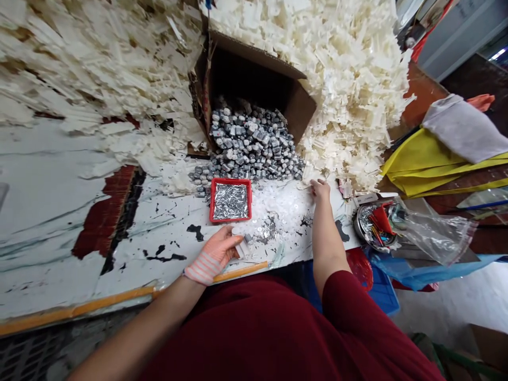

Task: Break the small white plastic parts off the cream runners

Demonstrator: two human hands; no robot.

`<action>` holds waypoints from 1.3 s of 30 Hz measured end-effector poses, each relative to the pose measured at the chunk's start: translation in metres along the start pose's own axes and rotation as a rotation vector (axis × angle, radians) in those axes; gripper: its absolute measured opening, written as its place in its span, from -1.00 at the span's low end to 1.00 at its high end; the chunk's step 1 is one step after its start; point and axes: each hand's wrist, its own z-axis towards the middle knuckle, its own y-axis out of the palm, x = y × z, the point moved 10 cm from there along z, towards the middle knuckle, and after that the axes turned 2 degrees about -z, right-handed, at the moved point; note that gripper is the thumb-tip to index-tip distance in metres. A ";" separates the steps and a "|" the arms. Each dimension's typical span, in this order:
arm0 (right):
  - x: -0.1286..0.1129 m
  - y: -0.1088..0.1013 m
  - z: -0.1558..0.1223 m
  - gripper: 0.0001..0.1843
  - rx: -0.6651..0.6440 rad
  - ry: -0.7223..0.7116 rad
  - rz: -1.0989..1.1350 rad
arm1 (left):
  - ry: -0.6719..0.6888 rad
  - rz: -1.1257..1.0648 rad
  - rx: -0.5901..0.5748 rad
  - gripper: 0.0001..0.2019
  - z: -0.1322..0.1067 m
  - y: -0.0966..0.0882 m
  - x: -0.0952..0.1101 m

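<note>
L hand (214, 250), striped wrap (203, 267) round palm/wrist, curled on sm. white plastic piece (241, 248), grey metal bit (248, 239) touching it. R hand (320, 189) out at approx 1 o'clock, fingertips (313, 183) on edge of big white plastic pile (341, 100); can't tell if gripping.

Sm. white label (365, 199) by R hand, 2 o'clock, too small to read. Just past it, steel bowl (373, 225) w/ red & mixed bits, clear plastic bag (436, 235) beside. Yellow cloth (436, 166) further out, 2–3 o'clock.

Red tray (230, 200), 12 o'clock from L hand, full of silver pins. Behind it, tipped cardboard box (254, 69), grey metal parts (246, 140) spilling out onto table (51, 222).
</note>
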 end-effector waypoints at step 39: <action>0.032 0.131 -0.289 -0.49 -1.147 0.053 0.054 | 0.340 0.420 0.055 -0.66 -0.012 -0.003 0.030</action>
